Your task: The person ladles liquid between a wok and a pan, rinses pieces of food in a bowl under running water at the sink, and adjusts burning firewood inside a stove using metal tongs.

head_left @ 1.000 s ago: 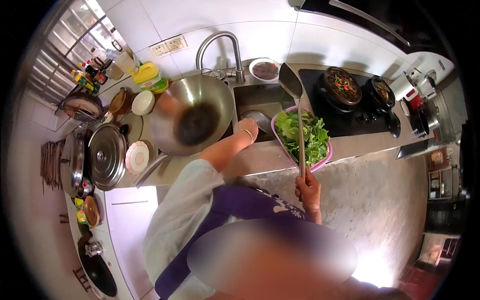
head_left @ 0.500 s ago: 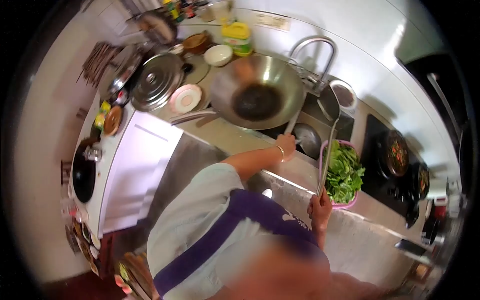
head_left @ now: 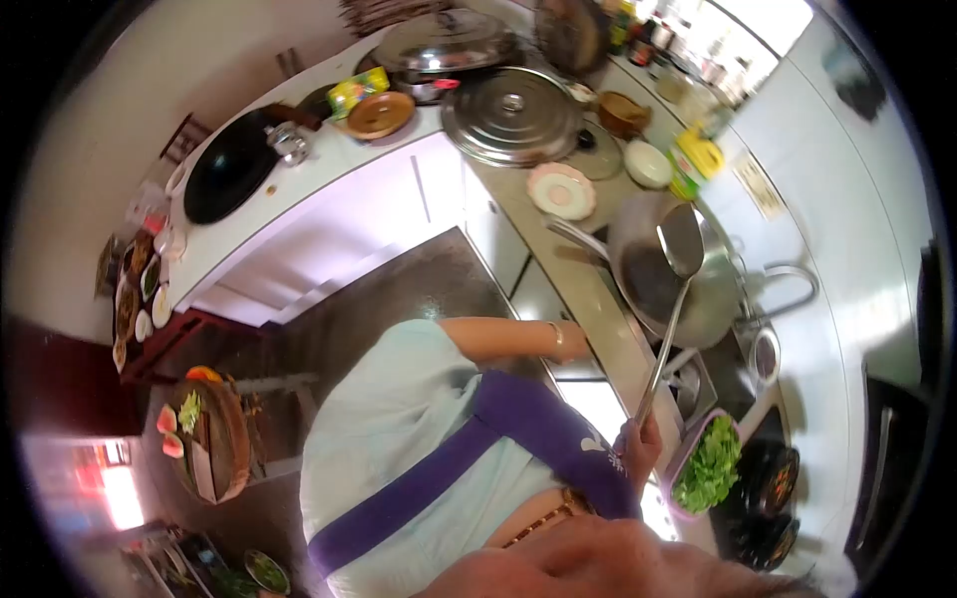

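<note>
My right hand [head_left: 640, 444] is closed around the lower end of a long metal wok spatula [head_left: 666, 344]. The spatula's broad head [head_left: 682, 239] shows over the large steel wok [head_left: 713, 289], though I cannot tell whether they touch. My left hand [head_left: 572, 342], with a bracelet at the wrist, is by the counter's front edge. Its fingers are blurred and partly out of sight. The wok stands over the sink area, its long handle [head_left: 576, 237] pointing left. Beside my right hand is a pink basket [head_left: 690, 453] of leafy greens [head_left: 710, 468].
A faucet [head_left: 788, 284] curves behind the wok. Left of it are a pink-rimmed plate [head_left: 561, 191], a white bowl [head_left: 648, 163] and a large steel lid [head_left: 511, 115]. Dark pans [head_left: 776, 480] sit on the stove at right. A round chopping board [head_left: 234, 448] is at lower left.
My view has turned left, bringing the chopping board into sight. The spatula's head has gone from beside the sink to over the wok. My left hand has come away from the wok's rim.
</note>
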Motion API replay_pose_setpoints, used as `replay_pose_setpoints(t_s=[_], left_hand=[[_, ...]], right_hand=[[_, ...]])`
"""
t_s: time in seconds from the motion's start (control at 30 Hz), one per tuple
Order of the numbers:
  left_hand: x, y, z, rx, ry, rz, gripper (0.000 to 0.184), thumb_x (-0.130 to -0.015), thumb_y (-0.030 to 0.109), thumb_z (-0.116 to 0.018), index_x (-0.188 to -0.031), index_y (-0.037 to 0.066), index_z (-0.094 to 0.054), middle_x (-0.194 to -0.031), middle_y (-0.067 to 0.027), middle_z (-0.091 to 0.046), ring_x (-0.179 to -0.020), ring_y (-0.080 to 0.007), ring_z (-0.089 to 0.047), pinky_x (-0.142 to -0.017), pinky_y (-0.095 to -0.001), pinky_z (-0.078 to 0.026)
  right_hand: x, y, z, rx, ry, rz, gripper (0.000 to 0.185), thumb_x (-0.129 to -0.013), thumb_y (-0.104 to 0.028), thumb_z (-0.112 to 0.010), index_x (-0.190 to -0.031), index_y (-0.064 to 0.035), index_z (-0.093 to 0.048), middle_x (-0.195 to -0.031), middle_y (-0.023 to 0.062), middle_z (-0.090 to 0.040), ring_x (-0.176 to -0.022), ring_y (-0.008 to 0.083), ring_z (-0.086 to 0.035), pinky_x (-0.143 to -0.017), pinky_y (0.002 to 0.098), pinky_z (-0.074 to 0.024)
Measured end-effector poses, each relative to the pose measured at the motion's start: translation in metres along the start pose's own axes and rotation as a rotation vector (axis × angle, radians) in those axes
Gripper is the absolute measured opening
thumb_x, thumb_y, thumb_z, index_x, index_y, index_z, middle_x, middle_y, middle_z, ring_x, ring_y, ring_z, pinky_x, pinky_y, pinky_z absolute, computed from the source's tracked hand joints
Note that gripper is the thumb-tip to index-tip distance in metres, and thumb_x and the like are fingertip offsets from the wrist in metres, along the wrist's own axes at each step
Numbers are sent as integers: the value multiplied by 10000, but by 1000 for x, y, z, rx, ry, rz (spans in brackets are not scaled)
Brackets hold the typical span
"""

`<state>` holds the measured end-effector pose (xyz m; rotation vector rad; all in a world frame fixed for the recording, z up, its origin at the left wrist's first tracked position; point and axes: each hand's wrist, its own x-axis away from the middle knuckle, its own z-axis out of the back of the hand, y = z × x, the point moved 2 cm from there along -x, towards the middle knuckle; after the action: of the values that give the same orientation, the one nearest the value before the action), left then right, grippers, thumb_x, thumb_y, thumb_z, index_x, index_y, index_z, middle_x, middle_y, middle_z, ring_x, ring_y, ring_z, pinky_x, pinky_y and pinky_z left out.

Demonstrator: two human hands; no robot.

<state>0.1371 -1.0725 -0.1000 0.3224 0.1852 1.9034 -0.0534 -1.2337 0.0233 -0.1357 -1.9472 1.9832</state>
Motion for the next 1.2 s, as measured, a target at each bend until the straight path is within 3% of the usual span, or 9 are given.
replay_pose_setpoints(t_s=[0.07, 0.27, 0.33, 0.43, 0.57, 0.7, 0.9, 1.0, 1.2], left_hand=[[60, -43, -21, 28, -314, 229, 273, -756, 266, -585, -914, 47, -628, -915, -169, -624, -870, -329, -598, -760, -448, -469], [292, -95, -101, 351, -280, 726, 340, -756, 225, -522, -1046, 59, -584, -1027, -187, -608, -959, -352, -568, -816, -440, -451], [364, -77, -118, 513, 2, 981, 312, -755, 248, -516, -985, 60, -611, -994, -191, -615, -926, -356, -579, -792, -432, -459], [438, -44, -113, 740, -90, 1302, 293, -755, 247, -528, -960, 66, -634, -954, -194, -623, -900, -353, -592, -776, -410, -468], [494, -5, -182, 817, 251, 1483, 313, -763, 269, -561, -992, 70, -640, -921, -192, -630, -864, -338, -607, -771, -384, -474], [502, 38, -193, 945, 598, 1655, 295, -743, 274, -546, -899, 44, -645, -909, -201, -625, -858, -331, -609, -766, -397, -470], [493, 82, -218, 1125, 953, 1913, 360, -769, 335, -591, -968, 40, -650, -1006, -164, -629, -955, -305, -595, -841, -367, -450], [503, 88, -209, 1162, 982, 2090, 354, -769, 322, -600, -986, 48, -654, -1008, -153, -635, -959, -291, -598, -857, -357, -449], [507, 74, -204, 1260, 1089, 2132, 335, -759, 306, -608, -975, 55, -661, -958, -134, -653, -916, -274, -616, -843, -340, -463]], right_hand=[[-14, -9, -43, -44, -106, -34, 297, -837, -114, -547, -1111, -8, -502, -560, -22, -423, -395, 54, -376, -340, 200, -282], [-66, -16, -168, 15, -471, -67, 328, -851, -124, -557, -1150, -9, -485, -596, -20, -428, -409, 51, -376, -342, 191, -275], [-73, -26, -223, 62, -525, -96, 326, -848, -77, -529, -1163, -4, -482, -611, -13, -436, -428, 51, -385, -357, 190, -287], [-95, -21, -298, 6, -764, -104, 336, -844, -58, -517, -1174, -9, -480, -618, -10, -446, -440, 57, -390, -370, 197, -295], [-119, -27, -414, 165, -1005, -192, 270, -843, -70, -524, -1108, -21, -513, -621, -1, -466, -434, 71, -384, -380, 204, -297], [-120, -54, -545, 257, -1297, 28, 139, -842, -100, -536, -957, -24, -548, -619, 1, -490, -439, 74, -428, -387, 192, -323], [-137, -40, -735, 422, -1309, 354, 440, -794, -101, -594, -1214, -5, -500, -650, 3, -521, -463, 51, -416, -409, 190, -359], [-165, -19, -816, 672, -1272, 1123, 475, -785, -84, -503, -1257, -59, -460, -910, 169, -627, -797, 294, -607, -714, 373, -479], [-200, 26, -876, 1084, -1177, 1143, 507, -787, -99, -514, -1284, -124, -421, -999, 214, -593, -945, 353, -564, -818, 426, -446]])
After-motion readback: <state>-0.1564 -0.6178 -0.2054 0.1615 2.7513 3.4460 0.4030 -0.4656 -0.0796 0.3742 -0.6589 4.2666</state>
